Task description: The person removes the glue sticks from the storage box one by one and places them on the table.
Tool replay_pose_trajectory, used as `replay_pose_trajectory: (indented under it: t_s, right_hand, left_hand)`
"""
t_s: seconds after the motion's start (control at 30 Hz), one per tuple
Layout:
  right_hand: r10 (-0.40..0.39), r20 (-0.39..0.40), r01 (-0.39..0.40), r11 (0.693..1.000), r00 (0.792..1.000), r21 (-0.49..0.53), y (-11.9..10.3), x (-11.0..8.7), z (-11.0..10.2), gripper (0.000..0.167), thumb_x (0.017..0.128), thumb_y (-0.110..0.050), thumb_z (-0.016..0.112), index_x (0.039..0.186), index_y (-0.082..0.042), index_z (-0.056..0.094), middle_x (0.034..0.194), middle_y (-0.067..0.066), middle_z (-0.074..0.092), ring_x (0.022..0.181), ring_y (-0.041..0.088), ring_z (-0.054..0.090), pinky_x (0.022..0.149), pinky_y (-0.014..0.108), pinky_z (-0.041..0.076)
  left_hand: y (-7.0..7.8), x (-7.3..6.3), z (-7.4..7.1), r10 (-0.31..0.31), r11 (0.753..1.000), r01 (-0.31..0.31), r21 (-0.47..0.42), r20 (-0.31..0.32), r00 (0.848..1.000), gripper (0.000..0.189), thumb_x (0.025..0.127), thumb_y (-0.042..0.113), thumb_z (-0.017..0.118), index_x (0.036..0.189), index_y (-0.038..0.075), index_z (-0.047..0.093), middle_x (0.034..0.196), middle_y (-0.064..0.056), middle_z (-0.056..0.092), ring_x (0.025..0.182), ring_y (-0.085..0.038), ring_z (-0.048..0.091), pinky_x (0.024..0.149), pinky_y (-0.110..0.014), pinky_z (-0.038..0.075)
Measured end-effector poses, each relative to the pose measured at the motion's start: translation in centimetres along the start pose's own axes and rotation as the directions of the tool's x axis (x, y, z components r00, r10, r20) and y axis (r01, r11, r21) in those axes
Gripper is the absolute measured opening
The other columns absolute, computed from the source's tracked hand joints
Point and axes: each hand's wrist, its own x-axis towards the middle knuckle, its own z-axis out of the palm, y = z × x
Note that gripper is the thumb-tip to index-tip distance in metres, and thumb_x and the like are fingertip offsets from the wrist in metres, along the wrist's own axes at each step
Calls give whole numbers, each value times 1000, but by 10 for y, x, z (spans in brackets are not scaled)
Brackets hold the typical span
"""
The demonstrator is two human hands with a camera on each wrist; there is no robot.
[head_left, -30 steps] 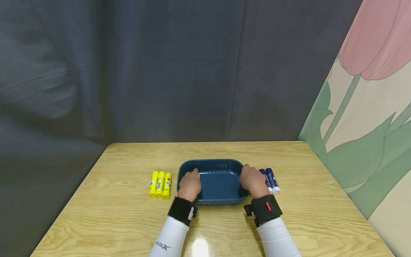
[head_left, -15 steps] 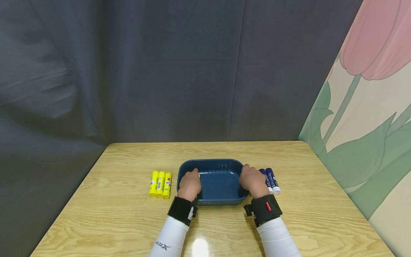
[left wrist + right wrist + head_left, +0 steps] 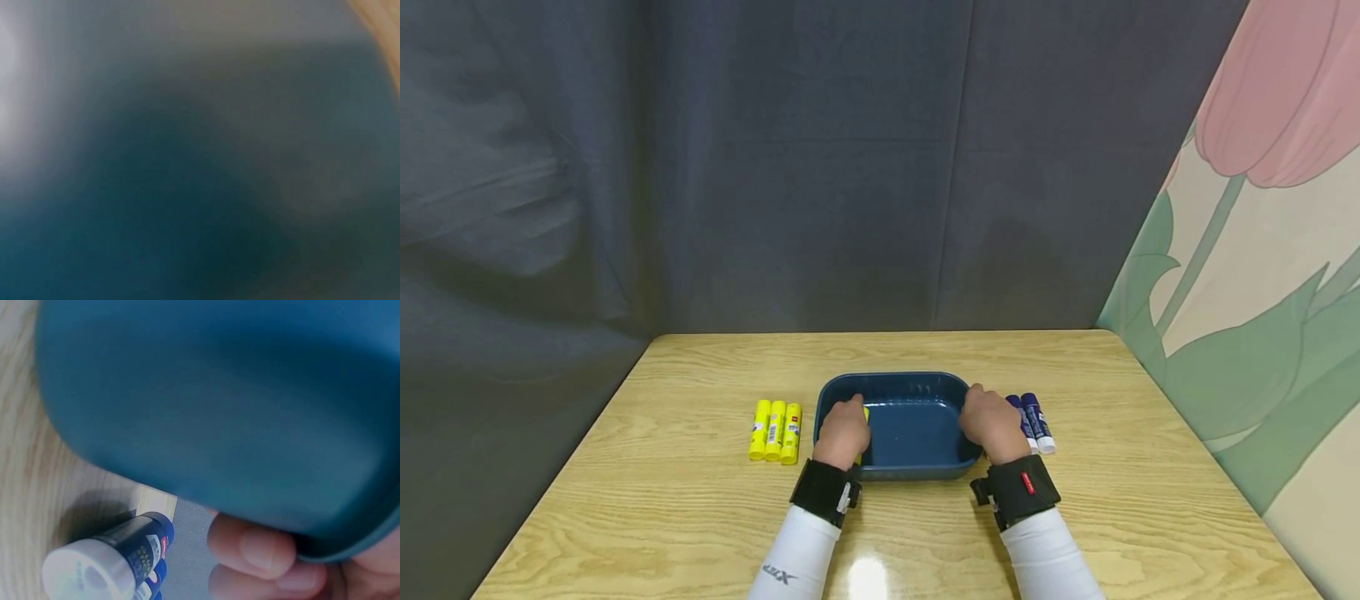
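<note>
A dark blue rectangular tray [image 3: 913, 433] stands mid-table in the head view. At its left end my left hand [image 3: 842, 432] grips the rim, its fingers largely hidden. A yellow glue stick [image 3: 866, 415] peeks out beside this hand, inside the tray. My right hand [image 3: 991, 423] holds the right end. In the right wrist view, curled fingers [image 3: 256, 550] show at the rim of the tray [image 3: 206, 425]. Close-up blue-green blur fills most of the left wrist view.
Three yellow glue sticks [image 3: 775, 432] lie side by side left of the tray. Dark blue glue sticks with white ends [image 3: 1037, 423] lie just right of my right hand, partly covered by it. A dark curtain [image 3: 805, 167] hangs behind the wooden table [image 3: 685, 517].
</note>
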Motion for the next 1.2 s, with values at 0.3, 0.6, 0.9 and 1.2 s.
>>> replay_pose_trajectory:
  t_s: [0.3,0.6,0.9,1.2]
  right_hand:
    - [-4,-8,4,1000,1000,0,0,-1,0,33,83,-14,50,108,7,45,84,19,53,64,23,49,51,38,39]
    - [-2,-6,2,1000,1000,1,0,0,1,35,83,-14,49,110,7,45,87,20,54,66,24,49,52,39,40]
    - [8,-2,-8,1000,1000,3,0,0,1,34,83,-14,48,110,6,45,87,19,53,66,24,49,53,40,40]
    - [-3,-14,3,1000,1000,-3,0,-1,0,32,83,-14,49,108,7,46,86,20,53,66,24,50,53,40,40]
  left_hand:
    - [2,-2,-1,-5,1000,5,6,4,1000,45,80,6,57,123,8,44,101,-14,53,79,-21,51,65,-39,44]
    - [1,0,2,2,1000,-2,-12,-4,1000,44,82,8,56,124,8,43,102,-14,52,78,-21,50,64,-38,43]
    - [1,-1,3,6,1000,-6,6,-10,1000,44,82,11,58,123,7,44,104,-13,52,82,-21,50,67,-37,44]
    - [2,1,3,13,1000,-13,-5,2,1000,48,82,9,57,126,7,41,111,-15,50,88,-23,50,70,-38,43]
